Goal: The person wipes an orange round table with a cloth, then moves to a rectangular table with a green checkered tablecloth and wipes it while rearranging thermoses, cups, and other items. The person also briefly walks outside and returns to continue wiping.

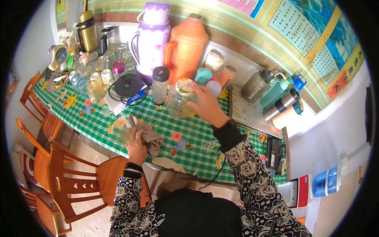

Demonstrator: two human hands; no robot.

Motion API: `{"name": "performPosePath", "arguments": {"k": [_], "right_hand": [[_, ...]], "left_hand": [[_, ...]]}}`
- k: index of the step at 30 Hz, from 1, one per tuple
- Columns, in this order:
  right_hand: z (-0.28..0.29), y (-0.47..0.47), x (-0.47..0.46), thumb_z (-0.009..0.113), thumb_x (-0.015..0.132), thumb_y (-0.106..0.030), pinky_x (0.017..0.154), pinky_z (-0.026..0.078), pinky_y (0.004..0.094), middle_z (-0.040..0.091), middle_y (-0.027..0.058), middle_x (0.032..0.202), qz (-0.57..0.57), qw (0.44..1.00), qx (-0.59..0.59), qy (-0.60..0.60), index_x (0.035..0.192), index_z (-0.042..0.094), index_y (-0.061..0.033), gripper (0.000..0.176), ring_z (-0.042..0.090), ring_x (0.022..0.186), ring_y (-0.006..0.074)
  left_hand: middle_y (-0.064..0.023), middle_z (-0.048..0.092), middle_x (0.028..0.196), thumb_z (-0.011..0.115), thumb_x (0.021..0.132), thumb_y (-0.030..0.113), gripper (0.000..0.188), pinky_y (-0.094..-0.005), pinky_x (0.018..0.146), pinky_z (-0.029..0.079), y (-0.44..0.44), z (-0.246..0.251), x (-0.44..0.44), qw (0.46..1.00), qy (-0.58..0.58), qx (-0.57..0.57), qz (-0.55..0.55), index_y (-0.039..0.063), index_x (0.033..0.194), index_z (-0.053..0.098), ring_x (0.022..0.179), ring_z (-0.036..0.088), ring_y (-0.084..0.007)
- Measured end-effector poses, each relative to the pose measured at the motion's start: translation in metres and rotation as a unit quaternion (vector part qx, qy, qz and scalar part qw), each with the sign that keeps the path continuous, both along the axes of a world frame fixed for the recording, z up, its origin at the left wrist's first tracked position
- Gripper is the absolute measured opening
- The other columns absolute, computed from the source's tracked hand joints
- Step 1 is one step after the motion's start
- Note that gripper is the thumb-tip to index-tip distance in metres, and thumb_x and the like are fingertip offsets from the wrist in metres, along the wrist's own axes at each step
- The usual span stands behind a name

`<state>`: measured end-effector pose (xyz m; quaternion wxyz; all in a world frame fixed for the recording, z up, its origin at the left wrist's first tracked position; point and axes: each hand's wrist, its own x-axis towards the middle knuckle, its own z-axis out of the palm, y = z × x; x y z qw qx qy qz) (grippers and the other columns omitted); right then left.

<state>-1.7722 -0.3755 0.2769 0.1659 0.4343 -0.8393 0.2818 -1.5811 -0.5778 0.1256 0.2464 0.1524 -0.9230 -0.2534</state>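
Observation:
My left hand (pixel 136 148) grips a crumpled beige-brown cloth (pixel 151 139) on the green checked tablecloth (pixel 195 161). A pale strip of cloth or paper sticks up beside its fingers, partly blurred. My right hand (pixel 208 104) reaches over a round clear glass jar (pixel 177 103) with a printed lid (pixel 184 87). The fingers lie at the lid's edge and the thumb presses against the jar's side. Just left of the jar stands a clear bottle with a black cap (pixel 160 86). Behind it are an orange thermos jug (pixel 189 44) and a white-and-purple thermos jug (pixel 152 44).
Many drinking glasses (pixel 96 90) crowd the left, near a black kettle base (pixel 128 85) with a cord. Colored cups (pixel 203 75) sit behind the jar. Several bottles (pixel 257 86) stand on a worn board (pixel 245 112) at right. Wooden chairs (pixel 80 186) line the table's near-left side.

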Motion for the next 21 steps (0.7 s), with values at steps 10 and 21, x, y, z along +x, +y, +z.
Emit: {"name": "performPosePath", "arguments": {"k": [10, 21], "right_hand": [[-0.010, -0.069, -0.033, 0.072, 0.064, -0.051, 0.073, 0.043, 0.0423, 0.054, 0.0154, 0.100, -0.203, 0.970, 0.126, 0.041, 0.107, 0.057, 0.0014, 0.070, 0.050, 0.096, 0.0317], [-0.024, -0.045, 0.017, 0.076, 0.061, -0.028, 0.081, 0.036, 0.0446, 0.047, 0.0161, 0.107, -0.079, 0.992, -0.062, 0.076, 0.121, 0.049, -0.0059, 0.070, 0.044, 0.104, 0.0337]], "left_hand": [[-0.0113, 0.043, 0.135, 0.052, 0.069, 0.006, 0.052, -0.0493, 0.112, 0.016, 0.009, -0.002, -0.010, 0.996, -0.034, -0.059, 0.056, 0.010, 0.120, 0.049, 0.132, 0.030, -0.0326], [-0.0116, 0.044, 0.135, 0.051, 0.067, 0.005, 0.055, -0.0496, 0.110, 0.019, 0.006, -0.010, -0.011, 0.994, -0.027, -0.090, 0.060, 0.011, 0.122, 0.048, 0.132, 0.032, -0.0332]]}}
